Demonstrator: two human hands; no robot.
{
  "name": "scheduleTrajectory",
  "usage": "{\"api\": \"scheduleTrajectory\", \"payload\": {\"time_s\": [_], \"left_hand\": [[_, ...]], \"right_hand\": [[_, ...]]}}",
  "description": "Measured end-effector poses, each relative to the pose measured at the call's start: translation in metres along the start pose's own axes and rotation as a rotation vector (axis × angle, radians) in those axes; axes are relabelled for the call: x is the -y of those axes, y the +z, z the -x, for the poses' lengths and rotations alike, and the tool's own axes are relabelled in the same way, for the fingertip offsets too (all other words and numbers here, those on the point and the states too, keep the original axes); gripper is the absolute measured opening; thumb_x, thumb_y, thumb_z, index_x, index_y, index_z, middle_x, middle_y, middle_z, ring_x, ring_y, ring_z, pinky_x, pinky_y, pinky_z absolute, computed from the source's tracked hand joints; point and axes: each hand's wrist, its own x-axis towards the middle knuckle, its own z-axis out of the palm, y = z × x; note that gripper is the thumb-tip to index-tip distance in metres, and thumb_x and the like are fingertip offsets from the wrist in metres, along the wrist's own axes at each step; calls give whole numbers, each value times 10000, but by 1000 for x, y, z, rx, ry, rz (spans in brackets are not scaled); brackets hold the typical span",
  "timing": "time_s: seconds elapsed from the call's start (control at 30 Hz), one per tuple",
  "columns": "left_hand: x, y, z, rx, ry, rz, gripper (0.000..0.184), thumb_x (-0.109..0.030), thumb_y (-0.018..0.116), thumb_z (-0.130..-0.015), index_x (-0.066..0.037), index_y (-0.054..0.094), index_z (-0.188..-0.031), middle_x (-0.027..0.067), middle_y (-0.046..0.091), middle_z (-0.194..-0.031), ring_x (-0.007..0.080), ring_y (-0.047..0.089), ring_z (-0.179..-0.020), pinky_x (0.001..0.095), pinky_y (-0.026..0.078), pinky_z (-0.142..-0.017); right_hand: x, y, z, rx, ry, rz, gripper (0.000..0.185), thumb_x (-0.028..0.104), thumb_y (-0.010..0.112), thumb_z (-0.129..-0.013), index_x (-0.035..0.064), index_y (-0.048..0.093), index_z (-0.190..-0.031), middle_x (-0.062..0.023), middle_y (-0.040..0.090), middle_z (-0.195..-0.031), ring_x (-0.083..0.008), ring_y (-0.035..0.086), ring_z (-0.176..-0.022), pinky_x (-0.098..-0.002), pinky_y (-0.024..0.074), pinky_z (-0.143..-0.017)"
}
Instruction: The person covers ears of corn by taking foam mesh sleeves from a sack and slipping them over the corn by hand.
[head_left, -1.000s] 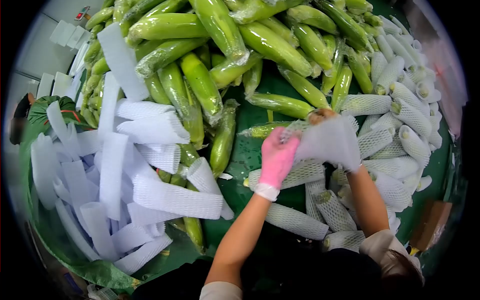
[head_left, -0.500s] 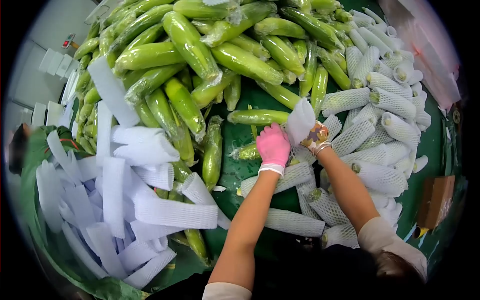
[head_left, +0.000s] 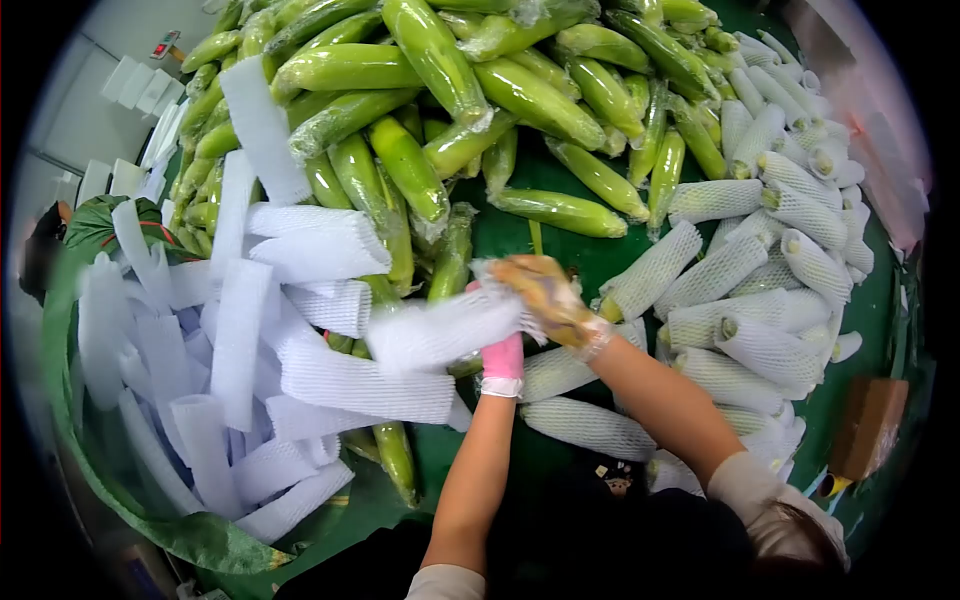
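A white foam net sleeve (head_left: pixel 440 330), smeared by motion, stretches leftward in front of my left hand. My right hand (head_left: pixel 545 298), in a brown patterned glove, is closed around the sleeve's right end. The pink-gloved left hand (head_left: pixel 502 362) is beneath and behind the sleeve; its fingers are mostly hidden, so I cannot tell what they grip. Just beyond the hands, a long green vegetable in clear film (head_left: pixel 562 211) lies on the green surface (head_left: pixel 590 262). Close to my right forearm are vegetables in white foam nets (head_left: pixel 650 270).
Film-wrapped green vegetables (head_left: pixel 345 68) are heaped at the back. Loose foam sleeves (head_left: pixel 365 385) fill a green sack (head_left: pixel 65 400) at left. Netted vegetables (head_left: pixel 770 350) pile up at right, beside a brown box (head_left: pixel 870 430). Part of another person (head_left: pixel 42 250) shows at far left.
Both hands have moved left and nearer to me, and the foam sleeve has swung from upright to lying sideways across my left hand. The view has shifted slightly.
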Motion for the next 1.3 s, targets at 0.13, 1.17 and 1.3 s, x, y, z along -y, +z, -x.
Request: {"api": "scheduleTrajectory", "payload": {"time_s": [0.13,1.17,1.3], "left_hand": [[-42,-75,-74,-279,-803,1041,233,-186,495,-945,16,560,-1040,81,616,-946,160,564,-910,296,452,-823],[-18,-144,67,-332,-711,146,281,-185,517,-945,1,528,-1154,115,571,-1133,201,535,-1036,327,412,-929],[31,-140,124,36,-686,70,345,-224,506,-936,-18,498,-1213,118,518,-1220,224,482,-1117,348,361,-985]], "right_hand": [[1,38,-36,-97,607,-717,324,187,601,-904,6,543,-1167,-57,591,-1173,-101,577,-905,-259,450,-843],[99,68,18,243,863,-749,136,-15,536,-863,21,469,-751,24,449,-715,-56,420,-689,-187,371,-603],[77,94,66,293,1006,-913,51,20,513,-842,16,508,-792,-63,613,-751,-137,602,-739,-294,444,-595]]}}
